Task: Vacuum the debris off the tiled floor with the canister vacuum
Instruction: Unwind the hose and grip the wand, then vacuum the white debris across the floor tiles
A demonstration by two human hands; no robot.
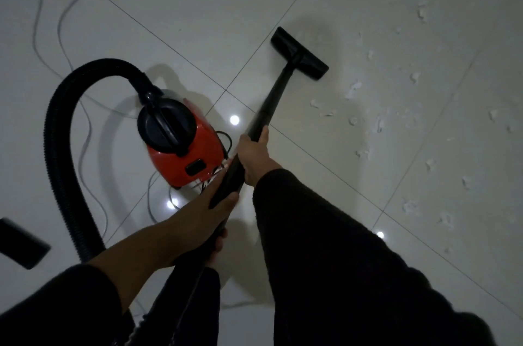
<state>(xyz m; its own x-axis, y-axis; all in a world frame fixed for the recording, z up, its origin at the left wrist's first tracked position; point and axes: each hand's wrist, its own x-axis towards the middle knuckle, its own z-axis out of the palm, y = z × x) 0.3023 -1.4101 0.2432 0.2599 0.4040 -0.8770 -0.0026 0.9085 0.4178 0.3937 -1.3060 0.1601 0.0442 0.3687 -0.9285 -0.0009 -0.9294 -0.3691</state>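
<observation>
Both hands, right hand (254,154) and left hand (203,215), clamp smooth black wand (271,99); flat nozzle (299,53) near, perhaps, paper scraps (353,89).

Counts: 1 red canister vacuum (181,144), 1 ribbed hose (60,147), 1 wand (268,102), 1 floor nozzle (299,53). 2 hands on wand: left hand (198,221), right hand (254,156). White debris scraps (353,89): dozens, too many to count exactly.

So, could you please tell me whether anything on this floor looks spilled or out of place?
Yes: white scraps of debris lie scattered over the tiles right of the floor nozzle, not yet vacuumed. A pale cord also trails in loose loops behind the red canister.
</observation>
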